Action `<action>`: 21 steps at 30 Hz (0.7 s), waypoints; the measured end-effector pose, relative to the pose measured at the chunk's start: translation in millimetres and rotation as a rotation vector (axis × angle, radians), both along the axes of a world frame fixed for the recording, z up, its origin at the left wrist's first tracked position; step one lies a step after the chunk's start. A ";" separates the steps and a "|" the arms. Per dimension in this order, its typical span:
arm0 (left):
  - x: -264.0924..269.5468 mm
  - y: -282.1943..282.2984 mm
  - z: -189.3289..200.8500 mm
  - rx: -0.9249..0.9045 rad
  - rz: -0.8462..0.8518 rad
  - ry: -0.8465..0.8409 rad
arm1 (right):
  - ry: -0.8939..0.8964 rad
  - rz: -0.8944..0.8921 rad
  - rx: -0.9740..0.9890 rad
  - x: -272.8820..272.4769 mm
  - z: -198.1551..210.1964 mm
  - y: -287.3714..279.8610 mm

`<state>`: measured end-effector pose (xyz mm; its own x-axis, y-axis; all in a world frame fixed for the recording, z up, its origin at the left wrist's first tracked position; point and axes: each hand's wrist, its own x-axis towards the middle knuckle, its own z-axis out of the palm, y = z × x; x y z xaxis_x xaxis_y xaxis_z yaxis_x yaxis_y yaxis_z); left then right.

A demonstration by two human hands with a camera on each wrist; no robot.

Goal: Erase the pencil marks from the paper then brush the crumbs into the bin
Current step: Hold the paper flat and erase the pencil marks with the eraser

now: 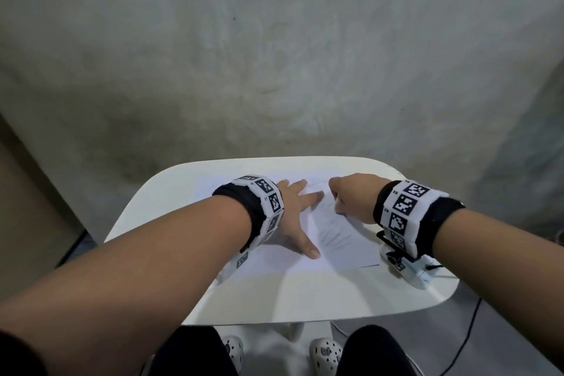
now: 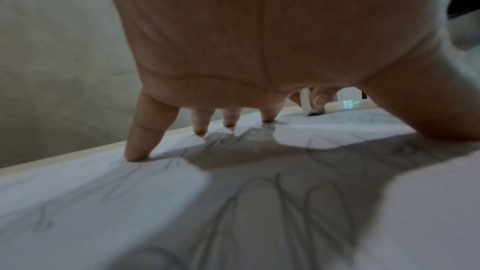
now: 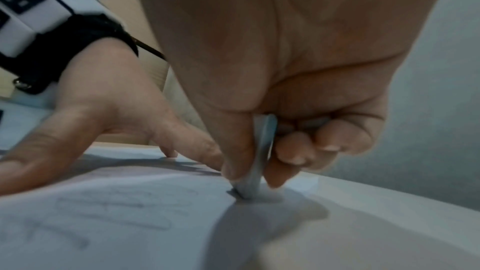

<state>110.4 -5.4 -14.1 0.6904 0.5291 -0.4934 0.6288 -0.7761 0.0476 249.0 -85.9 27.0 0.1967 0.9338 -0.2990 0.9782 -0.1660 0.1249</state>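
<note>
A white sheet of paper [image 1: 345,241] lies on the small white table [image 1: 274,293], covered with grey pencil scribbles [image 1: 335,235] [image 2: 259,202] [image 3: 111,206]. My left hand [image 1: 293,214] [image 2: 259,38] [image 3: 109,110] is spread flat on the sheet's left half, fingertips and thumb pressing it down. My right hand [image 1: 351,192] [image 3: 285,69] is curled at the sheet's far right part and pinches a thin pale eraser [image 3: 259,157] between thumb and fingers. The eraser's lower tip touches the paper near its edge. In the head view the eraser is hidden under the hand.
The table's rounded edges fall off close to the paper on all sides. A grey wall [image 1: 274,55] stands right behind the table. A black cable [image 1: 467,336] trails over the floor at the right. My feet in white clogs [image 1: 326,351] are under the near edge.
</note>
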 end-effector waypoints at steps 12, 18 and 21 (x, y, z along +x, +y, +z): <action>-0.7 -5.4 4.8 0.030 -0.009 0.009 | -0.065 0.138 -0.075 -21.5 5.2 -13.5; -0.7 -5.9 7.7 0.029 -0.024 0.027 | -0.003 0.117 -0.095 -22.9 9.2 -10.7; -0.8 -6.3 6.8 0.036 -0.029 0.018 | -0.020 0.155 -0.116 -36.2 2.9 -14.5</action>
<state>109.6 -11.6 -7.3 0.6971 0.5268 -0.4864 0.6065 -0.7950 0.0082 212.8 -100.4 29.9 0.0599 0.9130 -0.4034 0.9880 0.0033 0.1543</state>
